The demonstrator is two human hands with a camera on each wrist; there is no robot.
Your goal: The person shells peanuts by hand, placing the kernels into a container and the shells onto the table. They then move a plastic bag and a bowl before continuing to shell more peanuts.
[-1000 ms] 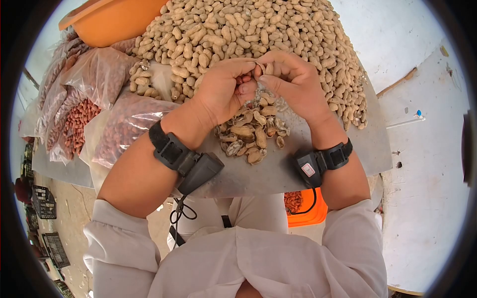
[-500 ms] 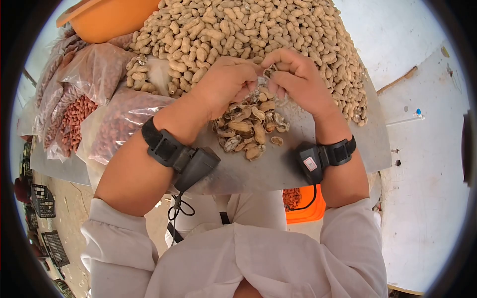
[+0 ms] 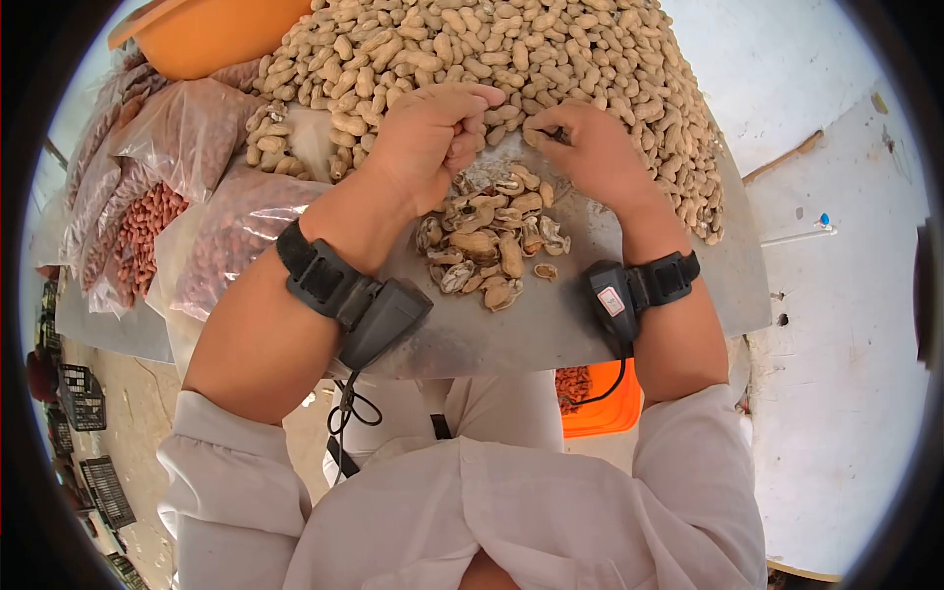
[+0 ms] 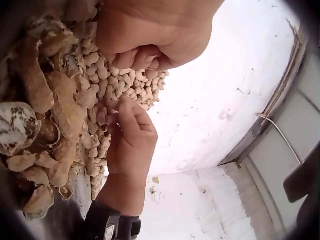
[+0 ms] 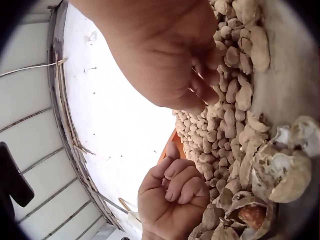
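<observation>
In the head view my left hand (image 3: 433,133) is over the near edge of a heap of unshelled peanuts (image 3: 551,54). Its fingers curl into the palm, where red peanut kernels showed earlier and are now hidden; the thumb sticks out, as the right wrist view shows. My right hand (image 3: 595,152) is apart from it at the right, bent fingertips right at the heap. I cannot tell whether they pinch anything. Broken peanut shells (image 3: 482,241) lie between the wrists, and a reddish kernel (image 5: 252,216) shows inside one husk.
Clear plastic bags (image 3: 192,133) of red kernels sit at the left of the metal table (image 3: 472,339), behind them an orange basin (image 3: 206,44). Below the front edge is an orange container (image 3: 610,408) with red kernels. A white wall (image 3: 836,324) stands at the right.
My hands have parted after working together over a peanut shell. The left palm has turned and its fingers closed over the kernels; the shell at the right fingertips no longer shows.
</observation>
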